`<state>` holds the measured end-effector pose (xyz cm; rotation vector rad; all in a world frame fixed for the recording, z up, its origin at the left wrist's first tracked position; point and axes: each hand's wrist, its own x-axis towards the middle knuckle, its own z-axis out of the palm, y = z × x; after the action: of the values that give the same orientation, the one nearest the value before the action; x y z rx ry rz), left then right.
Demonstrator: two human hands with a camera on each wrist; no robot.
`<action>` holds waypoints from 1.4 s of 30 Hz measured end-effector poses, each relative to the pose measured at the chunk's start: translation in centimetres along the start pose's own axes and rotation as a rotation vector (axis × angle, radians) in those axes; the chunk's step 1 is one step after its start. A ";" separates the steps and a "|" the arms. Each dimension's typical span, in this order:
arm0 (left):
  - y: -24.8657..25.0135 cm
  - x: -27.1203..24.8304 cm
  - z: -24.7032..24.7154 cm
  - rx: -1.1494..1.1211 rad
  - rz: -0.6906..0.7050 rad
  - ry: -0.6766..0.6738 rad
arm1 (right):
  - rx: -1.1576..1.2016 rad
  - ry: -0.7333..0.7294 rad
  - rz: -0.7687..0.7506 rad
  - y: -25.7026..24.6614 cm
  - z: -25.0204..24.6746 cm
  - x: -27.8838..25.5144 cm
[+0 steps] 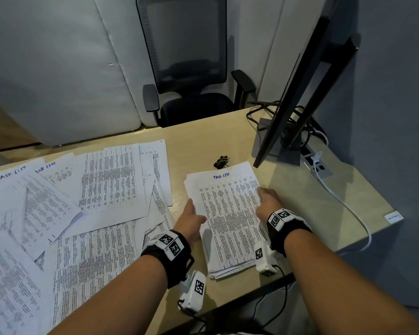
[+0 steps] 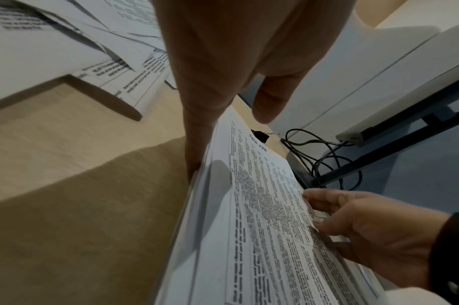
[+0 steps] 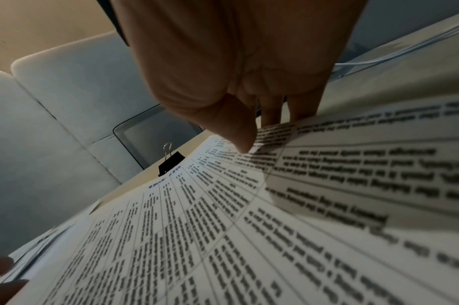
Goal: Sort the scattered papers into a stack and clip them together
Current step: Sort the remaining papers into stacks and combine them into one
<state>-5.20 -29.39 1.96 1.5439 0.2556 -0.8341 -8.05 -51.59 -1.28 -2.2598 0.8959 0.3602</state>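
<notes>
A stack of printed papers (image 1: 228, 218) headed "TASK LIST" lies right of centre on the wooden desk (image 1: 203, 151). My left hand (image 1: 194, 211) has its fingers straight along the stack's left edge (image 2: 249, 206), the thumb just above the top sheet. At the right edge, my right hand (image 1: 264, 197) pinches the stack, thumb on top (image 3: 242, 140) and fingers behind the slightly raised edge. A black binder clip (image 1: 221, 161) lies on the desk just past the stack's far edge, untouched. Many more printed sheets (image 1: 82, 201) lie scattered and overlapping on the left.
A dark monitor (image 1: 300, 93) stands at the back right with tangled black cables (image 1: 276, 112) at its base. A white cable (image 1: 348, 206) runs off the desk's right edge. A black office chair (image 1: 191, 68) stands beyond the desk.
</notes>
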 end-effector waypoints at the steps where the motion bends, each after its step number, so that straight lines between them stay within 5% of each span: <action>1: 0.0 0.0 0.0 -0.005 -0.019 0.016 | -0.011 0.003 -0.003 0.0 -0.1 0.0; 16: -2.8 4.0 -3.5 0.071 -0.188 0.080 | -0.180 -0.029 0.233 -1.0 2.7 0.6; 21: -0.3 0.9 -4.4 0.061 -0.175 0.160 | 0.182 -0.002 -0.108 -4.5 1.7 -2.0; 25: 1.5 0.4 -6.6 -0.070 0.007 0.216 | 0.514 0.031 -0.362 -8.5 -1.3 -4.2; 32: 6.9 -2.4 -7.4 -0.236 0.587 0.294 | 0.797 0.103 -0.575 -13.1 -3.9 -6.6; 36: 7.1 -2.6 -7.5 -0.277 0.597 0.275 | 0.787 0.094 -0.564 -12.8 -2.9 -6.3; 42: 6.6 -1.7 -6.2 0.003 0.546 0.323 | 0.825 0.089 -0.445 -11.9 -1.6 -5.4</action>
<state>-0.16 -24.27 7.70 1.6389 0.0551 -0.1564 -3.79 -43.57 8.23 -1.6262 0.4290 -0.2771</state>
